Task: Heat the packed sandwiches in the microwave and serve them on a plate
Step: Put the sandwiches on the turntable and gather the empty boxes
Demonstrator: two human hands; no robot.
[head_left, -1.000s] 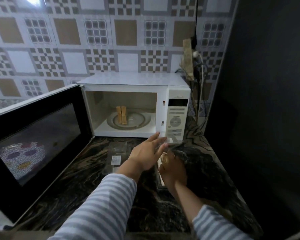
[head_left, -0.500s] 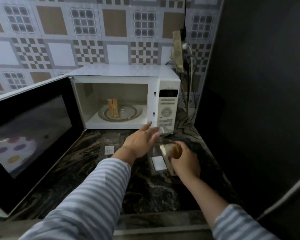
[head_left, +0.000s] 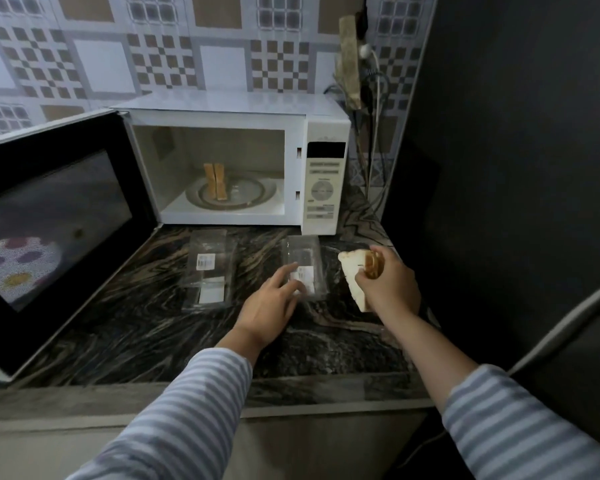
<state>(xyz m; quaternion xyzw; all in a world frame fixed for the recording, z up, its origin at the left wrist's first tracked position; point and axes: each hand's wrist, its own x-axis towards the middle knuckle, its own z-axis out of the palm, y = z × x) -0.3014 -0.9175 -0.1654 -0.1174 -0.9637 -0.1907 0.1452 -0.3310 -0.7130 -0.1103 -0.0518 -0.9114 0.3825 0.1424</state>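
Right of centre, right hand grips sandwich; left hand, fingers relaxed, touches empty wrapper on tabletop.

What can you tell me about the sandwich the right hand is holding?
The sandwich is a pale white-bread wedge with an orange-brown filling showing at its upper edge. It is unwrapped and held above the dark marbled counter, right of an empty clear wrapper. The right hand grips it, fingers curled over the filling side. Its lower part is hidden behind the hand.
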